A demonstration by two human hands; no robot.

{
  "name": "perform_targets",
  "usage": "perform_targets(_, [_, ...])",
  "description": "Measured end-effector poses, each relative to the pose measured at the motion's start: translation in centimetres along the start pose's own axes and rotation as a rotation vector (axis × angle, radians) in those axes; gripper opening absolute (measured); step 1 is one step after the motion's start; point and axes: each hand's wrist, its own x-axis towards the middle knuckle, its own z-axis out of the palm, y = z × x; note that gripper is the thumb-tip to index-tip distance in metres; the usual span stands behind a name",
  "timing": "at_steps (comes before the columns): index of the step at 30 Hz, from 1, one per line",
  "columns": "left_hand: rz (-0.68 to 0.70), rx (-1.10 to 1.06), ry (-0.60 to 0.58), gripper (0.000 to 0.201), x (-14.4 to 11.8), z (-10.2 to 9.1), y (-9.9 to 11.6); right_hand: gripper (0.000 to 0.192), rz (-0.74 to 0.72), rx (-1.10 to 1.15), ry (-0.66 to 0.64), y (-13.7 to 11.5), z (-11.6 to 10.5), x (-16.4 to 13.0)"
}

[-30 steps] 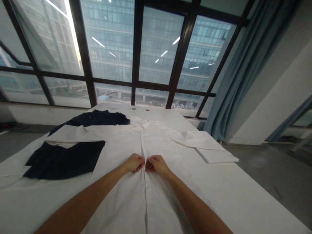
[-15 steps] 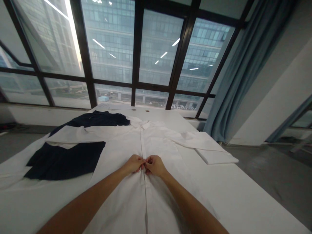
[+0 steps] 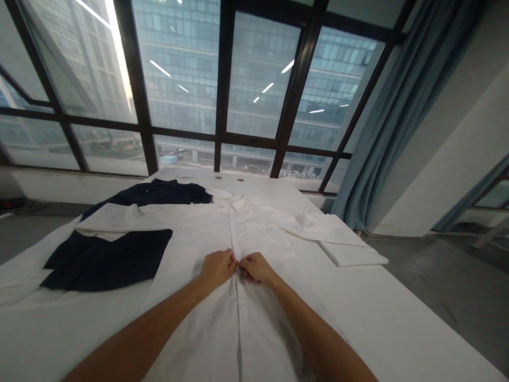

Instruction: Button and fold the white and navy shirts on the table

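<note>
A white long-sleeved shirt [image 3: 199, 228] lies spread out front side up, its collar toward the window and its sleeves out to both sides. My left hand [image 3: 218, 267] pinches the front placket near the middle of the shirt. Close against it, my right hand [image 3: 257, 268] pinches the other edge of the same placket. The fingertips of both hands almost meet; any button between them is too small to make out. Above my hands the front edges lie together, while below them a narrow dark gap runs down toward me.
The shirt rests on a white table [image 3: 397, 313]. Dark navy clothing [image 3: 107, 260] lies under and beside the left sleeve, with another navy garment [image 3: 159, 192] behind it. A folded white cloth [image 3: 353, 254] is under the right sleeve. Windows and a blue curtain [image 3: 397, 127] stand beyond.
My left hand has turned and its fingers have curled in more at the placket. My right hand has shifted slightly to the right, still pinching. The shirt lies as before.
</note>
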Motion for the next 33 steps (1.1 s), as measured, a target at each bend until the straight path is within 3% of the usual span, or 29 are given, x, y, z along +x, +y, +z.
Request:
perform_targets(3, [0.201, 0.065, 0.087, 0.031, -0.3, 0.5, -0.3, 0.018, -0.151, -0.276, 0.213, -0.2, -0.5, -0.6])
perform_targets(5, [0.36, 0.081, 0.056, 0.038, -0.5, 1.1, -0.8, 0.016, -0.262, -0.447, 0.337, -0.2, -1.2, -1.1])
perform_targets(8, [0.461, 0.133, -0.104, 0.048, -0.6, 1.8, -1.6, 0.025, -0.351, -0.614, 0.287, 0.2, -2.3, -1.8])
perform_targets(12, [0.437, 0.188, -0.239, 0.066, -0.6, 1.5, -2.3, 0.04, -0.307, -0.658, 0.15, 0.8, -3.3, -2.1])
perform_targets(18, [0.388, 0.191, -0.246, 0.081, -0.6, 0.8, -2.9, 0.046, -0.28, -0.679, 0.127, 0.9, -3.5, -1.9])
perform_targets(21, [0.374, 0.179, -0.231, 0.078, -0.7, 1.0, -2.9, 0.043, -0.316, -0.685, 0.148, 1.0, -3.5, -1.8])
perform_targets(27, [0.351, 0.123, -0.199, 0.082, -0.7, 1.3, -2.9, 0.021, -0.636, -0.545, 0.177, 0.3, -1.9, -1.5])
perform_targets(33, [0.318, 0.076, -0.236, 0.088, -0.4, 1.1, -2.7, 0.016, -0.561, -0.622, 0.058, -0.3, -0.9, -1.2])
